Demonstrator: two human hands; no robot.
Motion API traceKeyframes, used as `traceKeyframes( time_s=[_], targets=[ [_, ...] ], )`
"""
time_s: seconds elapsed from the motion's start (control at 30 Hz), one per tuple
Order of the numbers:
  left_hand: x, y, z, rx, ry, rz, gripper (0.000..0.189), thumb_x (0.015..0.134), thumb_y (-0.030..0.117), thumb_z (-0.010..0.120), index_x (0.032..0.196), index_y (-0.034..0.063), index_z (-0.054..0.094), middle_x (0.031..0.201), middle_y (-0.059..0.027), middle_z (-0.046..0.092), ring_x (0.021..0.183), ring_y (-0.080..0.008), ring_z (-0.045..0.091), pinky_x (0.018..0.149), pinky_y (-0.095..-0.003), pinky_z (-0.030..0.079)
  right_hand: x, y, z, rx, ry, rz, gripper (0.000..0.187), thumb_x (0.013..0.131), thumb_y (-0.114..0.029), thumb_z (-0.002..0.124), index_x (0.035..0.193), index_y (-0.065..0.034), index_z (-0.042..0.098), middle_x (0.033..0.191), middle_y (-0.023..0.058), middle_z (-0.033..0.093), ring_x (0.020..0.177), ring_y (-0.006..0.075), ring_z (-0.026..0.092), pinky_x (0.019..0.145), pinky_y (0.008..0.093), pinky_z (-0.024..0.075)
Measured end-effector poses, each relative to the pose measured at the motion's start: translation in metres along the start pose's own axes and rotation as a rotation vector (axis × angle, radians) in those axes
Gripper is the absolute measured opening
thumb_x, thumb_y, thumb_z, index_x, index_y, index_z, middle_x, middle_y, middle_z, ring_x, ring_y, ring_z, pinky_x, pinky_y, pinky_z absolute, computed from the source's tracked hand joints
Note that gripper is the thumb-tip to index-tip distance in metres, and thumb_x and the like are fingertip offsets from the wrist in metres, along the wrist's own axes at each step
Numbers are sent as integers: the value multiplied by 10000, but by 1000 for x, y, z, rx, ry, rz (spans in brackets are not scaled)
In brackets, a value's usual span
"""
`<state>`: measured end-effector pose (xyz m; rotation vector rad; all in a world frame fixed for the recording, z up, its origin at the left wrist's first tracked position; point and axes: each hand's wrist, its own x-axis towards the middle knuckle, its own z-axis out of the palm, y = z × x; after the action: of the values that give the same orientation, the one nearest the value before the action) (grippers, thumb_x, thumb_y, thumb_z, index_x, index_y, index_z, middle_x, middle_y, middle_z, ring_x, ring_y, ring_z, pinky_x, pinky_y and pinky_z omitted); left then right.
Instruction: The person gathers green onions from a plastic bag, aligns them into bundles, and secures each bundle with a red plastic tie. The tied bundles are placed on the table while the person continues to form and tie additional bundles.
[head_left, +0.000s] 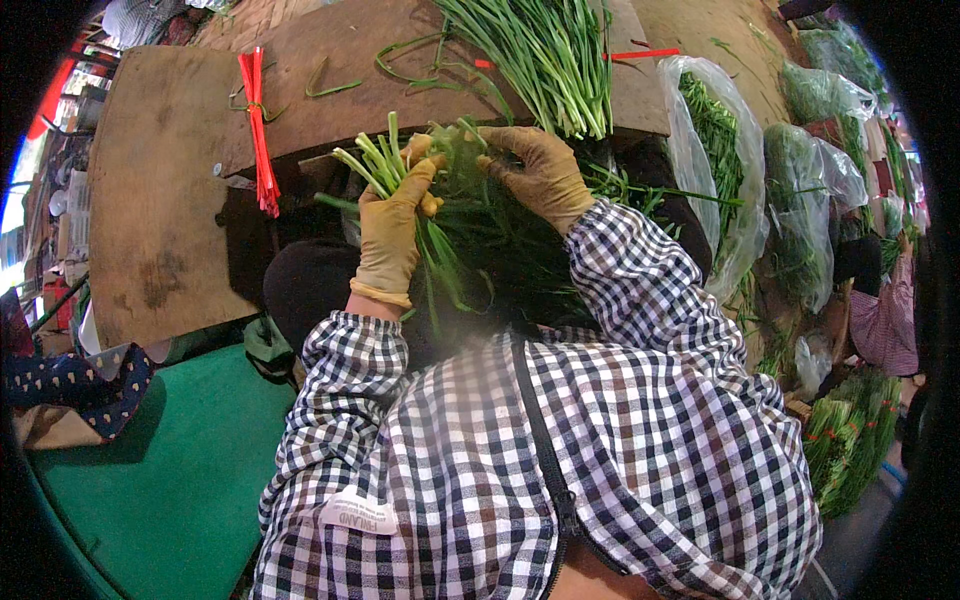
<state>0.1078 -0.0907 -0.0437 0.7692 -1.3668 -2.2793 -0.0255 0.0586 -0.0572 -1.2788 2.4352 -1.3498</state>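
My left hand (396, 225), in a yellowish glove, is closed around a small bunch of chive-like greens (382, 165). Their pale cut ends stick up above the fist, and the leaves hang down below it. To its right is my right hand (536, 172), gloved alike, with thumb and forefinger slightly apart near a blurred green strand (471, 129). Whether the fingers pinch that strand, I cannot tell. Beyond my hands, a large sheaf of long greens (555, 67) lies on the wooden board (330, 112), pale ends towards me. Loose dark leaves (517, 247) fill the shaded space over my lap.
A bundle of red ties (259, 135) lies across the board's left edge. At right stands an open clear plastic bag (712, 150) of greens, with more bagged greens (799, 210) beyond. Red-tied bunches (851, 442) sit lower right, near another person's sleeve (889, 322). Green matting (187, 480) is at left.
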Motion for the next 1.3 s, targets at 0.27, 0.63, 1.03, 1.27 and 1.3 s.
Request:
traceKeyframes(
  time_s=[0.27,0.63,1.03,1.27,1.3],
  targets=[
    [-2,-3,0,124,-76,-118,209,901,111,711,1092,27,696,903,-4,690,663,-65,575,548,-214,441,3,-8,7,300,205,-114,189,790,-102,777,964,-106,701,1085,66,692,1126,266,589,965,369,476],
    [-10,-12,-3,-68,-248,-141,276,885,34,688,1156,52,640,1051,-31,683,828,-114,643,661,-262,537,4,-34,11,420,37,43,245,809,-113,791,1026,-44,700,990,67,677,918,177,629,830,315,507],
    [-4,8,-13,264,-157,76,444,865,38,667,1300,80,588,885,-14,706,697,-52,604,559,-167,434,-2,-24,-19,-82,-185,5,497,791,-53,719,1266,-146,607,851,93,689,811,233,676,738,353,538],
    [6,22,-37,160,149,283,511,880,7,681,1361,55,517,1126,-50,668,640,-74,565,578,-203,484,-16,-23,-43,-173,-375,317,539,806,-66,710,1319,-172,581,835,71,690,790,196,659,752,323,535],
    [5,22,-37,190,173,285,516,878,10,686,1362,53,514,1154,-49,660,665,-77,576,583,-210,490,-16,-25,-43,147,-334,303,568,812,-48,706,1347,-167,558,847,57,683,801,170,643,763,307,527]
  ],
)
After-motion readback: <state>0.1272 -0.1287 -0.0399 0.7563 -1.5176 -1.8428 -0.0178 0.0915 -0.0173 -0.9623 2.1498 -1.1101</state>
